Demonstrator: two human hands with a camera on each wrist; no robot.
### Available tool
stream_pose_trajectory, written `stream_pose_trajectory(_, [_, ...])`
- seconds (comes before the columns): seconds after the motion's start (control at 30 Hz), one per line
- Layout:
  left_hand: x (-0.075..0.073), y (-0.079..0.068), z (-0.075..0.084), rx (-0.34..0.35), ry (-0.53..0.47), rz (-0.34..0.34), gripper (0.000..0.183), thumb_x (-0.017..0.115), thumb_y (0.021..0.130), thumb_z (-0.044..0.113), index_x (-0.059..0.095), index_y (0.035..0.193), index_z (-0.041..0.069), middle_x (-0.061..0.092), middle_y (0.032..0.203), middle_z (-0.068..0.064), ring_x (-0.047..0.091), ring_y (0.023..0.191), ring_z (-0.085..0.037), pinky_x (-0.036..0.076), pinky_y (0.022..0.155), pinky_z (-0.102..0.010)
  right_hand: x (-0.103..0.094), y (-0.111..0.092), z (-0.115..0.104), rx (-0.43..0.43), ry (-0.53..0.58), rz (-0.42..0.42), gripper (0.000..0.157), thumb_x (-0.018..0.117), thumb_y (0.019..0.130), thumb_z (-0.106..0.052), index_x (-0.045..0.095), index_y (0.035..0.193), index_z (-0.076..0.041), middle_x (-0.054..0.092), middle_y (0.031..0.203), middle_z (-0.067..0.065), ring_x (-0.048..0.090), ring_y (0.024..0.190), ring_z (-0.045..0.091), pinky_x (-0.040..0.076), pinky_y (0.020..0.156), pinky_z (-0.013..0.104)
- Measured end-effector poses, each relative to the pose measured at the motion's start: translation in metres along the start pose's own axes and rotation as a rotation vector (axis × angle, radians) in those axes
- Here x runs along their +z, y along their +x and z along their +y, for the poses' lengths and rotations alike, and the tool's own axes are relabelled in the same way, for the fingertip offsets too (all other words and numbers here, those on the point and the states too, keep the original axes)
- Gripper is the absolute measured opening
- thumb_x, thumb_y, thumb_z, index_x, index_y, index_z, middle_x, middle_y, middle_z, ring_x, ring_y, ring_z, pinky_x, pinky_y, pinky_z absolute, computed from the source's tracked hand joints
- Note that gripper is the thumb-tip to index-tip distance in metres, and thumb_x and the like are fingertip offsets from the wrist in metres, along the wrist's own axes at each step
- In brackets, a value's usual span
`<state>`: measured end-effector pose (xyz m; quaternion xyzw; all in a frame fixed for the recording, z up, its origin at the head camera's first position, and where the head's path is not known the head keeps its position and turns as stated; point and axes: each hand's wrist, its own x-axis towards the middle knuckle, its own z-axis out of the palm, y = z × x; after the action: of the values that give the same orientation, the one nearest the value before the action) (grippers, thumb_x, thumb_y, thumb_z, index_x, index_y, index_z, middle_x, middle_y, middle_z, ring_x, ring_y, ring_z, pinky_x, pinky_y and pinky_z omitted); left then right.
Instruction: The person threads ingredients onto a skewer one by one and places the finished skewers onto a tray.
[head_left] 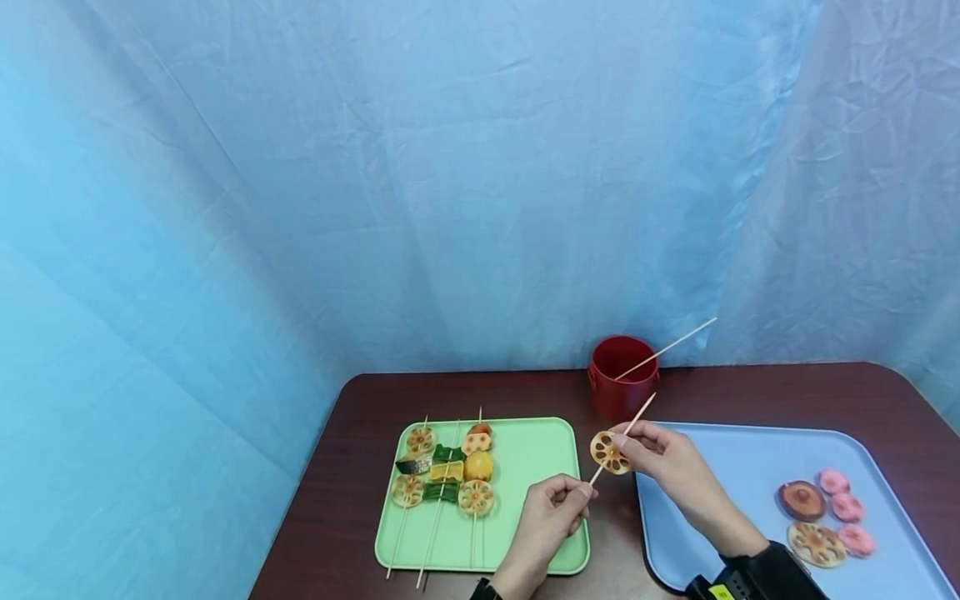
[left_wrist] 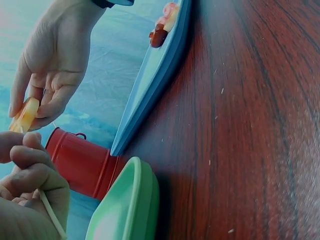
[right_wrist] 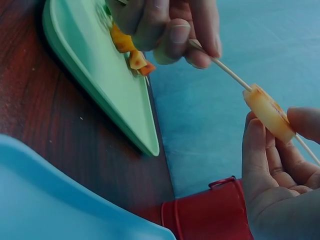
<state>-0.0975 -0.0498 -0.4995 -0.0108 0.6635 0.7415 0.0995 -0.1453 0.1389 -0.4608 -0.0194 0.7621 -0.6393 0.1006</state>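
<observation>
My left hand (head_left: 546,525) grips a thin wooden skewer (head_left: 641,412) near its lower end, over the right edge of the green tray (head_left: 525,500). A round lotus root slice (right_wrist: 270,114) full of holes sits on that skewer, which pokes out on both sides of it. Thumb and fingers of my right hand (head_left: 678,475) pinch the slice by its edge, above the gap between the two trays. From the left wrist view, the skewer's lower end runs down past the left palm.
Three loaded skewers (head_left: 447,471) lie on the green tray. On the blue tray (head_left: 712,500) are a mushroom cap (head_left: 802,501), another lotus slice (head_left: 816,544) and three pink rounds (head_left: 847,507). Behind stands a red bucket (head_left: 618,400) with one bare skewer (head_left: 678,342) leaning in it.
</observation>
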Motion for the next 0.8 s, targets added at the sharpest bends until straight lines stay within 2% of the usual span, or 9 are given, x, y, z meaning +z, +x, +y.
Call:
stream_pose_trajectory(0.37, [0.001,0.004,-0.001,-0.051,0.034,0.049,0.019,0.066,0.088,0.023,0.073,0.089,0.006,0.053,0.063,0.003,0.039,0.048,-0.004,0.028,0.042,-0.016,0.013,-0.002,0.004,0.023,-0.015,-0.033,0.049,0.064,0.090,-0.040,0.064,0.115,0.003,0.066,0.104,0.011,0.064,0.089,0.017,0.053,0.079,0.036])
stream_pose_trajectory(0.63, [0.001,0.004,-0.003,-0.045,0.036,0.049,0.022,0.067,0.088,0.026,0.072,0.087,0.004,0.053,0.062,0.003,0.038,0.048,-0.004,0.027,0.043,-0.016,0.014,-0.002,0.010,0.007,0.008,-0.091,0.047,0.061,0.093,-0.037,0.063,0.114,0.004,0.067,0.104,0.012,0.067,0.089,0.018,0.054,0.078,0.036])
stream_pose_trajectory(0.8, [0.000,0.003,-0.002,-0.051,0.014,0.047,0.026,0.067,0.088,0.025,0.071,0.090,-0.001,0.053,0.063,0.003,0.037,0.047,-0.003,0.027,0.042,-0.016,0.007,-0.003,0.007,-0.005,-0.024,-0.077,0.048,0.061,0.093,-0.037,0.061,0.116,0.005,0.067,0.103,0.013,0.066,0.087,0.019,0.054,0.078,0.035])
